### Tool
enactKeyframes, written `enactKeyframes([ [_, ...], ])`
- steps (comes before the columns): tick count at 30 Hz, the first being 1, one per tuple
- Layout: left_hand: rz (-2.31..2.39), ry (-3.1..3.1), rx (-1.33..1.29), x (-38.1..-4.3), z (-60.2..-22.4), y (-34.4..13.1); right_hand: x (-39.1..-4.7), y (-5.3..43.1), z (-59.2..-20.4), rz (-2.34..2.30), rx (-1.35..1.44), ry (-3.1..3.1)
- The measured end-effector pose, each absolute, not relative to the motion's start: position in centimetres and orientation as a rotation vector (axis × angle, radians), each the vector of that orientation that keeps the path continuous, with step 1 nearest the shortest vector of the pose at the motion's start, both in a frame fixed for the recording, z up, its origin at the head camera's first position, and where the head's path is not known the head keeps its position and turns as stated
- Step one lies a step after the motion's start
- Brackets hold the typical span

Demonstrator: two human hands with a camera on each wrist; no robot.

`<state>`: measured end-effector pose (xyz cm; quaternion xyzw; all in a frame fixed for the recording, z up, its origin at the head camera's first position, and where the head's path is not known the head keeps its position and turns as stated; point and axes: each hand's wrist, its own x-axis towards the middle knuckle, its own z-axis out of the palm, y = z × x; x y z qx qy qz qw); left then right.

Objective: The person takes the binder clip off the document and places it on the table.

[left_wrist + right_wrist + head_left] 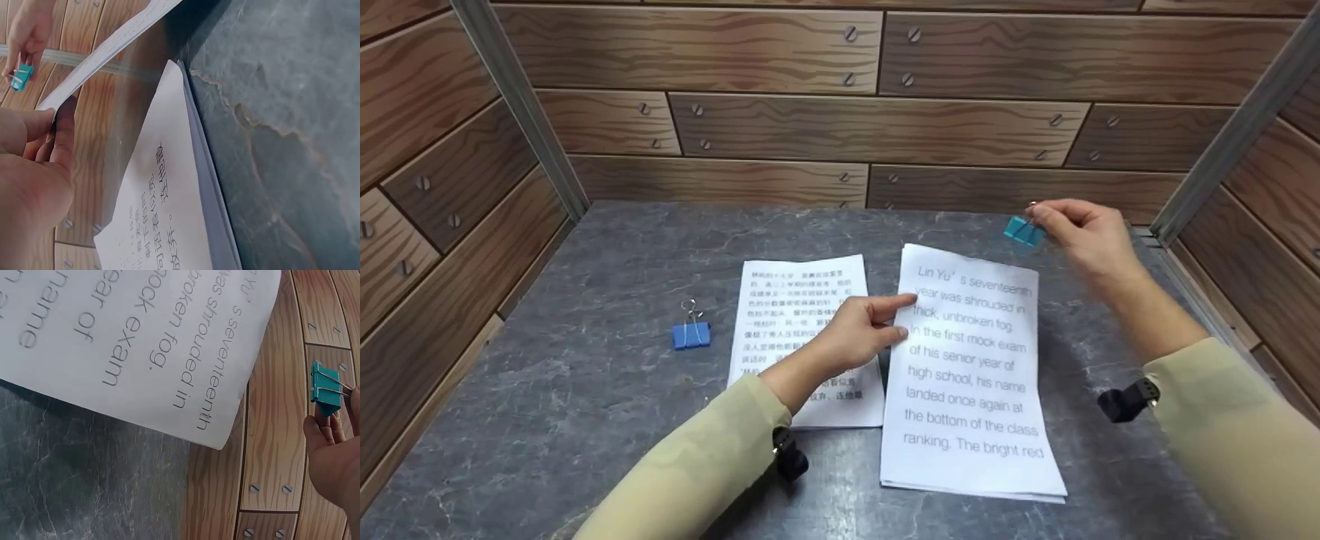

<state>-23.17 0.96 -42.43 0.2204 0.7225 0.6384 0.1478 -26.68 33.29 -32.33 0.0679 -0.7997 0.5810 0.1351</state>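
Note:
My left hand (859, 330) pinches the left edge of a stack of paper (967, 390) printed in English, thumb on one face and fingers on the other, as the left wrist view shows. The stack is lifted off the table at that edge. Up and to the right, my right hand (1091, 232) holds a teal binder clip (1024, 231) by its wire handles, apart from the paper. In the right wrist view the clip (327, 388) hangs beyond the stack's top corner, its body pointing away from the fingers.
A second paper stack (799, 300) with Chinese print lies on the dark marbled table (607, 270), partly behind the left forearm. A blue binder clip (691, 334) stands left of it. Wood-patterned panels (780, 124) enclose the back and sides.

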Motion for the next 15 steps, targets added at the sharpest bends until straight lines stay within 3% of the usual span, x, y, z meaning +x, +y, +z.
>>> enactKeyframes([
  [15, 1.774, 2.143, 0.504, -25.3, -43.8, 1.7, -25.9, 34.7, -33.8, 1.626, 0.205, -2.408],
])
